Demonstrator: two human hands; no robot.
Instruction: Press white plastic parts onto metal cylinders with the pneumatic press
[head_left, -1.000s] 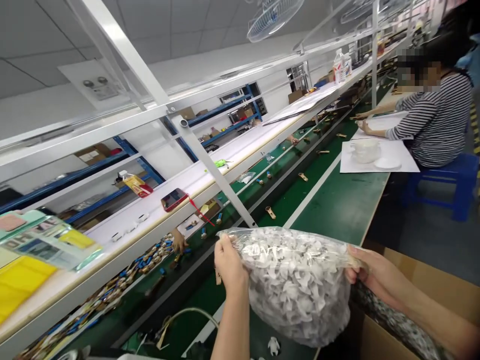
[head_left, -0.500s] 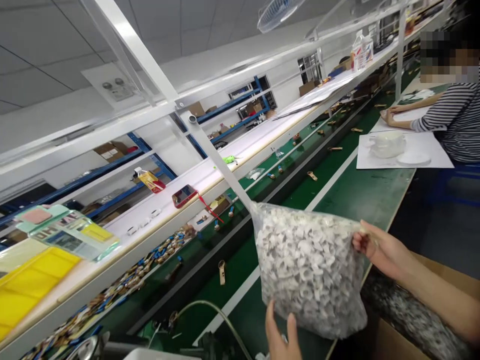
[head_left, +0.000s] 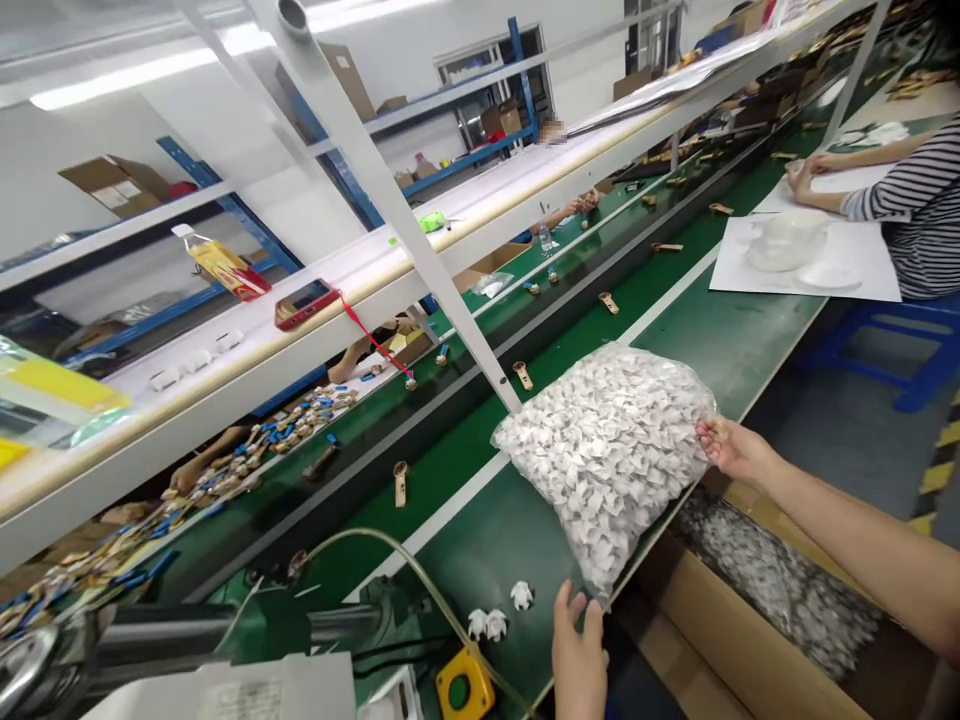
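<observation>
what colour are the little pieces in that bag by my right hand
The pieces are white; they show best in the head view.

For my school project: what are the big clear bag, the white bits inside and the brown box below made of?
The bag looks like thin, shiny plastic: it's clear and crinkled. The white bits may be matte plastic, stiff-edged and alike, but I'm not certain. The box is probably dull cardboard: brown, flat-panelled.
</observation>
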